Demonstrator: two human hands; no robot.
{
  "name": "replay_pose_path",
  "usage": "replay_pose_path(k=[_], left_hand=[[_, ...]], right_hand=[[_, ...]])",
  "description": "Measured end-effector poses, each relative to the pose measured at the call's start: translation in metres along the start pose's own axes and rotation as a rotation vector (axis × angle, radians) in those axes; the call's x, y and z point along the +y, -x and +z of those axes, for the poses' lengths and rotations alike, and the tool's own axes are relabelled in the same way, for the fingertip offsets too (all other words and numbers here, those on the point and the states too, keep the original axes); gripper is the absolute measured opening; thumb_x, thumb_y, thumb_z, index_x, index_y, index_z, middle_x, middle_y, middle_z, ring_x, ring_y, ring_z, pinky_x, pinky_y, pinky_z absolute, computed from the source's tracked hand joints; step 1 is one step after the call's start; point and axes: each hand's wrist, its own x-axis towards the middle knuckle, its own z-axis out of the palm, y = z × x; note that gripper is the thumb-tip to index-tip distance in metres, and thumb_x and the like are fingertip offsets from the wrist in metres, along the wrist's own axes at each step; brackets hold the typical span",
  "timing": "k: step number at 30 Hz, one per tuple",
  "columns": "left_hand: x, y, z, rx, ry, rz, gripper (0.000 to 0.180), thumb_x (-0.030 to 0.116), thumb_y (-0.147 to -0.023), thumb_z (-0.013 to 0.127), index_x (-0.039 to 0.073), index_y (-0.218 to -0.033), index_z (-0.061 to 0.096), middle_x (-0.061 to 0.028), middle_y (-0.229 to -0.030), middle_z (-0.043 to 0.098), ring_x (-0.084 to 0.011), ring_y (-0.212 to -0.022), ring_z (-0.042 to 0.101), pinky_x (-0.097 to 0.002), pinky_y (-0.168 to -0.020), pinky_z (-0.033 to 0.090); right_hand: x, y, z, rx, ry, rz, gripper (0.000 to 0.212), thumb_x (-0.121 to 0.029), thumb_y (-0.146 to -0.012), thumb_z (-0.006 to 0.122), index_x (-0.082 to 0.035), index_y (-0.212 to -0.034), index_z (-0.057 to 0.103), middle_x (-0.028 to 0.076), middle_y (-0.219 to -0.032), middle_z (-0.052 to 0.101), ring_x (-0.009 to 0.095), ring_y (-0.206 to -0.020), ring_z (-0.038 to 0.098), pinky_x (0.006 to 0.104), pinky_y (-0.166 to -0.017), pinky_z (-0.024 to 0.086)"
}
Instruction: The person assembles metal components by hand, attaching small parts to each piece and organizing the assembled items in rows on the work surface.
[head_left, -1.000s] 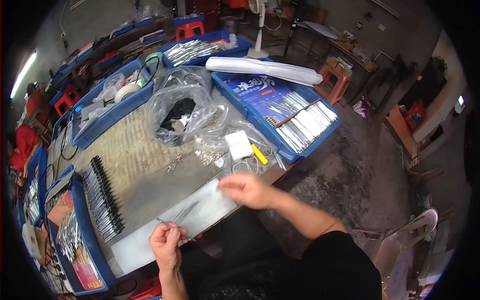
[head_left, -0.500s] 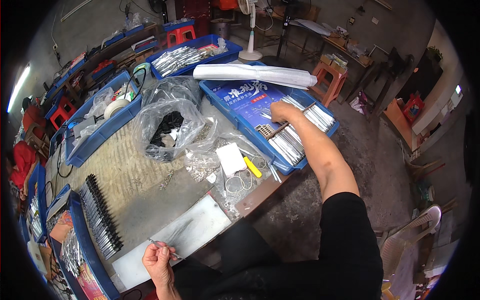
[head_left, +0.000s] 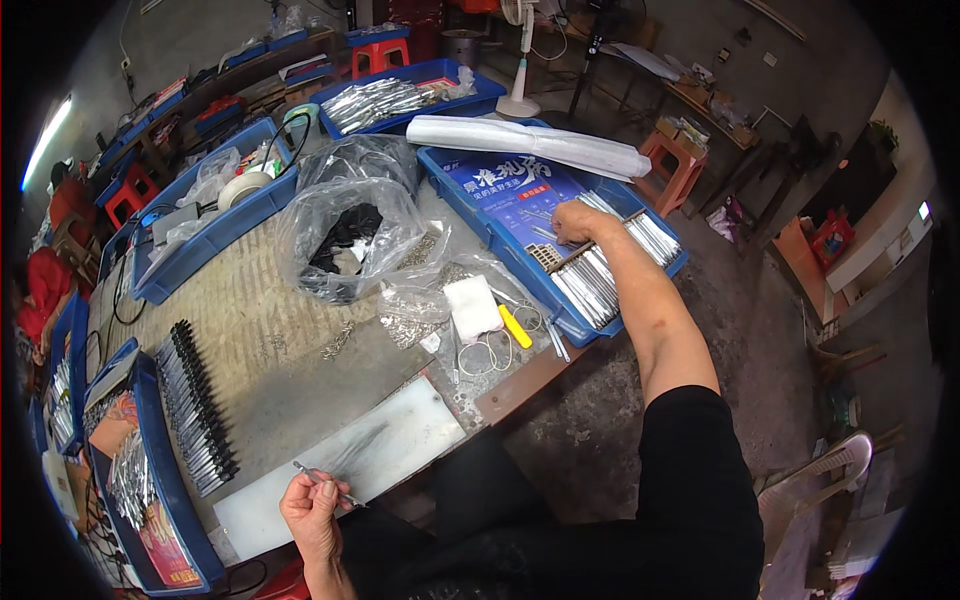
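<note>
At the near edge of the table, my left hand (head_left: 313,503) pinches a slim silver pen-like rod (head_left: 345,496) above a white board (head_left: 400,428) with dark smudges. My right arm reaches to the blue tray (head_left: 487,232) at the far right. In there my right hand (head_left: 580,222) has its fingers closed, low over a printed blue sheet (head_left: 510,180); what they hold, if anything, is hidden. Beside that hand, slim silver tubes (head_left: 592,287) lie in rows in the tray, and a few loose thin pieces lie on the sheet.
A row of black-and-silver pens (head_left: 192,410) lies at the left, by a blue bin (head_left: 190,505). Mid-table stand a clear bag (head_left: 300,235) with black pieces, a white pad (head_left: 472,307) and a yellow-handled tool (head_left: 515,328). A white roll (head_left: 525,142) rests across the tray.
The view has shifted slightly, so the table sits a little differently in it. My right hand stays in the tray, and my left hand still holds the rod.
</note>
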Motion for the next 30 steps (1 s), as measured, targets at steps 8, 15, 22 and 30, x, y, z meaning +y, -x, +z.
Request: replay_pose_path(k=[8, 15, 22, 30], left_hand=[[0.0, 0.008, -0.01, 0.009, 0.022, 0.015, 0.01, 0.007, -0.081, 0.062, 0.0, -0.084, 0.055, -0.0063, -0.075, 0.058, -0.0134, -0.064, 0.059, -0.0213, -0.049, 0.047], [0.007, 0.007, 0.008, -0.05, 0.04, -0.007, 0.01, 0.007, -0.083, 0.058, -0.002, -0.082, 0.056, -0.0078, -0.077, 0.059, -0.0134, -0.063, 0.057, -0.023, -0.054, 0.047], [0.004, 0.003, 0.02, -0.196, 0.024, -0.022, 0.012, 0.008, -0.084, 0.059, -0.002, -0.09, 0.061, -0.0042, -0.076, 0.06, -0.0074, -0.062, 0.053, -0.0204, -0.055, 0.046], [-0.013, 0.009, 0.018, -0.171, 0.15, 0.002, 0.015, 0.009, -0.083, 0.061, -0.001, -0.094, 0.061, -0.0023, -0.079, 0.06, -0.0067, -0.065, 0.054, -0.0193, -0.056, 0.047]], right_hand=[[-0.013, 0.01, -0.017, 0.449, -0.244, -0.04, 0.017, -0.014, -0.07, 0.057, -0.003, -0.081, 0.062, 0.018, -0.082, 0.063, 0.035, -0.078, 0.059, 0.0393, -0.069, 0.045], [-0.133, 0.09, 0.001, 0.181, -1.125, -0.503, 0.009, -0.011, -0.08, 0.057, -0.003, -0.08, 0.055, -0.002, -0.067, 0.053, 0.005, -0.059, 0.048, 0.0205, -0.052, 0.04], [-0.224, 0.149, 0.066, -0.15, -1.329, -0.627, 0.009, -0.008, -0.083, 0.059, -0.002, -0.087, 0.054, -0.003, -0.073, 0.052, 0.003, -0.064, 0.047, 0.0187, -0.056, 0.04], [-0.28, 0.184, 0.118, -0.292, -1.476, -0.678, 0.011, -0.007, -0.085, 0.058, 0.0, -0.091, 0.054, 0.0, -0.078, 0.054, 0.005, -0.068, 0.05, 0.0196, -0.059, 0.042]])
